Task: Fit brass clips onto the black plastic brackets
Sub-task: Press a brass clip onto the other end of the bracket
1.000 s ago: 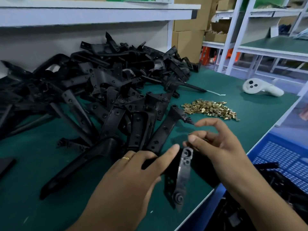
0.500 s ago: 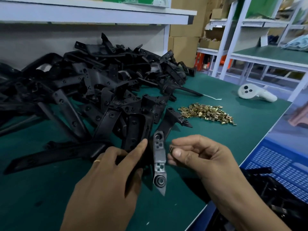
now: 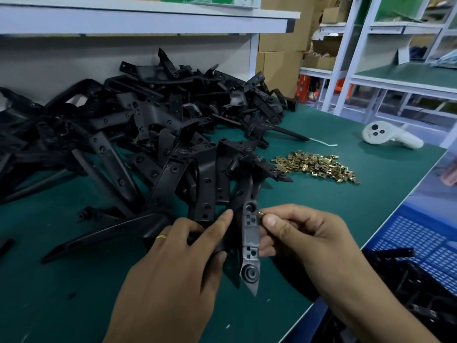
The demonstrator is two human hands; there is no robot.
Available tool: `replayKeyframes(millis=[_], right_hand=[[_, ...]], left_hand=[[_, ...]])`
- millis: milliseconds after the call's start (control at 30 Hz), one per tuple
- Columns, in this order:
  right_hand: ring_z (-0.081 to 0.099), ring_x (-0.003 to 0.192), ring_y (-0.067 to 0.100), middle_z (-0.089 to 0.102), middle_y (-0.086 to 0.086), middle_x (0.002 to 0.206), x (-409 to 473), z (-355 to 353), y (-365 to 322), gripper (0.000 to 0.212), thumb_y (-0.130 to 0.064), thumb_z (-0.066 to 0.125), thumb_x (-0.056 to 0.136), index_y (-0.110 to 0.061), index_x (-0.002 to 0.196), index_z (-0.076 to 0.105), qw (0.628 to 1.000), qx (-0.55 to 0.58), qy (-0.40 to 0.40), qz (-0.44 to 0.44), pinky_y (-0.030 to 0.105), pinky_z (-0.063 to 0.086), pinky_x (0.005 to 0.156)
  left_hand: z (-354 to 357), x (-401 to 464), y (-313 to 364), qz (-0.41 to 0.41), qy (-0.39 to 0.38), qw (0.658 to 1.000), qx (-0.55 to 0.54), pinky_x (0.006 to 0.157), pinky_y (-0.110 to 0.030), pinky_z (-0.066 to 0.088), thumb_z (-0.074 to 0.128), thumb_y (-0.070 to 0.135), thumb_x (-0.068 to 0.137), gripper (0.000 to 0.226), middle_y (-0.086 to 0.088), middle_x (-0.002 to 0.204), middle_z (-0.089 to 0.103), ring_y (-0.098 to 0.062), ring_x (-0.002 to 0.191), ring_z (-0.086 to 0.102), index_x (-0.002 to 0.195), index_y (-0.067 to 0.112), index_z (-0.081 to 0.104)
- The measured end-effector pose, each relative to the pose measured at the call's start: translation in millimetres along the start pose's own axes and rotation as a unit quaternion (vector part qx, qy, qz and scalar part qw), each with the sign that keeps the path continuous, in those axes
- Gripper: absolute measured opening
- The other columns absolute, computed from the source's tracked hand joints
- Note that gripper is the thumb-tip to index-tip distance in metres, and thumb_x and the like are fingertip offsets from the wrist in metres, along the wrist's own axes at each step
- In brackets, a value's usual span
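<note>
— How do my hands stand?
— Your left hand [image 3: 170, 263] grips with curled fingers, index stretched forward. Your right hand [image 3: 304, 233] pinches between thumb and fingertips, wrist low

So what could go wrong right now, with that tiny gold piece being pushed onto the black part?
Three things, likely:
1. The brass clip is only pinched at the fingertips of the right hand; it could slip and drop onto the green table.
2. The left hand holds the black bracket in mid-air, so it may twist as the clip is pressed on.
3. The clip could go on crooked at the bracket's edge.
</note>
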State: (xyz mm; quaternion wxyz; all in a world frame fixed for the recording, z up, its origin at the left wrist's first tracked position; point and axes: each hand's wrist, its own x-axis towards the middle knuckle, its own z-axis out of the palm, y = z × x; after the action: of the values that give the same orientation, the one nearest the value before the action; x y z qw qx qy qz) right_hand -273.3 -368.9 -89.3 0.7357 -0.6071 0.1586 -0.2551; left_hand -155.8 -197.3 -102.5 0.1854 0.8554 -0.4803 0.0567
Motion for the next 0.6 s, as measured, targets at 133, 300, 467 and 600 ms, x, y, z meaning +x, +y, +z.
replayKeyframes(millis=[133,300,467,600], right_hand=[[0.069,0.065,0.024,0.074,0.02,0.08,0.3,-4.3,-0.8,0.018,-0.015,0.071,0.084,-0.005,0.096,0.081,1.0,0.004,-0.025,0.013,0.029,0.059,0.065],[0.064,0.062,0.021,0.07,0.016,0.077,2.8,-9.8,1.8,0.021,-0.023,0.076,0.08,-0.007,0.094,0.079,1.0,0.012,-0.026,0.011,0.027,0.055,0.062],[0.061,0.061,0.022,0.068,0.018,0.075,4.5,-13.2,4.1,0.02,-0.017,0.077,0.08,-0.001,0.092,0.073,0.999,0.022,-0.038,-0.006,0.026,0.054,0.06],[0.062,0.062,0.022,0.069,0.018,0.077,4.7,-15.4,4.5,0.015,-0.014,0.079,0.084,-0.003,0.091,0.074,0.998,0.017,-0.059,-0.007,0.027,0.054,0.061]], left_hand=[[-0.5,-0.9,1.8,-0.01,0.014,1.0,0.006,0.057,-0.013,0.033,-0.001,0.071,0.078,0.061,0.03,0.115,0.024,-0.001,0.098,0.032,0.133,0.078,-0.025],[0.6,-1.4,0.6,-0.002,0.031,0.999,0.016,0.061,-0.012,0.034,0.005,0.069,0.084,0.059,0.031,0.122,0.024,0.001,0.103,0.03,0.133,0.078,-0.027],[4.2,-3.1,0.7,0.031,0.055,0.998,0.018,0.067,-0.017,0.041,0.023,0.06,0.096,0.058,0.025,0.129,0.037,-0.003,0.115,0.04,0.141,0.077,-0.009],[0.3,-3.2,1.7,0.031,0.038,0.999,0.012,0.062,-0.018,0.04,0.019,0.06,0.092,0.058,0.022,0.123,0.045,-0.003,0.106,0.043,0.147,0.074,0.005]])
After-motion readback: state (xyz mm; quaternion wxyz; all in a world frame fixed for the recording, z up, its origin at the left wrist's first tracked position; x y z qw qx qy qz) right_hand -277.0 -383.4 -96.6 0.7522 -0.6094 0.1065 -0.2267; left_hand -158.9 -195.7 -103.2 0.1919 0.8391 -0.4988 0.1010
